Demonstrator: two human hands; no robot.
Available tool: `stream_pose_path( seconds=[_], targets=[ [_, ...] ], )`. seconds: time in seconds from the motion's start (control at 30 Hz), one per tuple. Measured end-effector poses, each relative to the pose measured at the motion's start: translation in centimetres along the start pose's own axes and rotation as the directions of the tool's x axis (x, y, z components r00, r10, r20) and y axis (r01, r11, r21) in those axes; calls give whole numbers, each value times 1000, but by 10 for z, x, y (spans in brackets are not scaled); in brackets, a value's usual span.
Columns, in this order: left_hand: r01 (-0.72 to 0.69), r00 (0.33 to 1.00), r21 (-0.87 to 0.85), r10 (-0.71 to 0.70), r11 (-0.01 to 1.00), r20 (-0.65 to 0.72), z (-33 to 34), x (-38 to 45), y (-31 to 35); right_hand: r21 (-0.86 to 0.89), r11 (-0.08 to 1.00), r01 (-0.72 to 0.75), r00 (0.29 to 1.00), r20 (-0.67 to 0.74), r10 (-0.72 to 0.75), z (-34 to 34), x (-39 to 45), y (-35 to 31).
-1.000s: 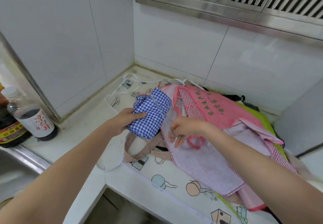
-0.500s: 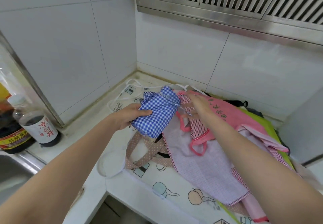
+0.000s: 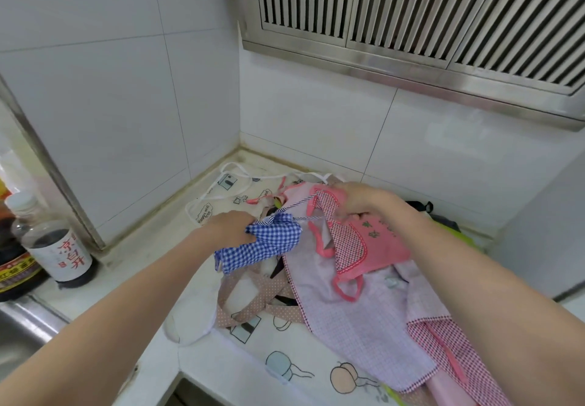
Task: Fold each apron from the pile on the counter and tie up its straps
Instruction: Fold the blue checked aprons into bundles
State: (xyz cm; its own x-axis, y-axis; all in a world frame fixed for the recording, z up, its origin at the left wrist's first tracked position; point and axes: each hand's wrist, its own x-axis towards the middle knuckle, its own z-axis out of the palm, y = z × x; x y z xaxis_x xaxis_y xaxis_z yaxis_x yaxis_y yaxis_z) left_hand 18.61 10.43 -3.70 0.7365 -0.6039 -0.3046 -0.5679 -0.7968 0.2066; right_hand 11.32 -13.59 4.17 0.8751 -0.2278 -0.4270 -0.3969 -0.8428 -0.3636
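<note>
Gripping the folded blue gingham apron (image 3: 266, 247) in my left hand (image 3: 229, 226), I pinch its striped strap (image 3: 299, 203) taut with my right hand (image 3: 364, 199), above the apron pile (image 3: 364, 304) near the counter's (image 3: 104, 294) back corner.

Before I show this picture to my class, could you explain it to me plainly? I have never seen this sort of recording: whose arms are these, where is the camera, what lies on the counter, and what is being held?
There is no machine here. A person wears a wide-angle camera on the head, looking forward and down, so the two bare arms are that person's own.

The left hand grips a folded blue checked apron. The right hand pulls that apron's thin striped strap taut, apparently tying it up.

On the counter, in a tiled corner, lies a pile of unfolded aprons: a pink apron with green writing, a pale checked one, a cartoon-printed apron underneath, and brown dotted straps. At the left stand two bottles of dark liquid.
</note>
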Motion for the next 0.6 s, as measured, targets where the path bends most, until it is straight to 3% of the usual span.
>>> stream_pose_path(
  seconds=[0.07,0.1,0.2,0.27,0.33,0.47,0.53,0.6],
  targets=[
    [60,994,16,-58,998,-96,1,4,-4,-116,993,-18,992,122,32,1,-6,-3],
    [74,989,-56,-80,996,-122,1,5,-7,-164,986,5,989,146,19,3,-8,-6],
    [37,981,-428,-115,903,-157,-3,4,-8,-142,985,99,987,143,-79,9,-17,-18],
    [18,993,-717,-95,697,-68,-7,-6,-5,-66,976,209,976,70,-205,14,-14,-20],
    [45,998,-895,24,444,62,-13,-20,-3,8,963,270,961,62,-270,20,-8,-19],
    [66,973,-983,206,172,101,-23,-27,-1,303,942,145,943,245,-224,25,-7,-4],
    [49,964,-996,258,76,67,-31,-31,6,489,869,75,886,368,-283,27,-17,0],
    [3,961,-1000,278,-29,-6,-40,-32,13,663,749,-1,850,395,-349,29,-24,2]
  ],
)
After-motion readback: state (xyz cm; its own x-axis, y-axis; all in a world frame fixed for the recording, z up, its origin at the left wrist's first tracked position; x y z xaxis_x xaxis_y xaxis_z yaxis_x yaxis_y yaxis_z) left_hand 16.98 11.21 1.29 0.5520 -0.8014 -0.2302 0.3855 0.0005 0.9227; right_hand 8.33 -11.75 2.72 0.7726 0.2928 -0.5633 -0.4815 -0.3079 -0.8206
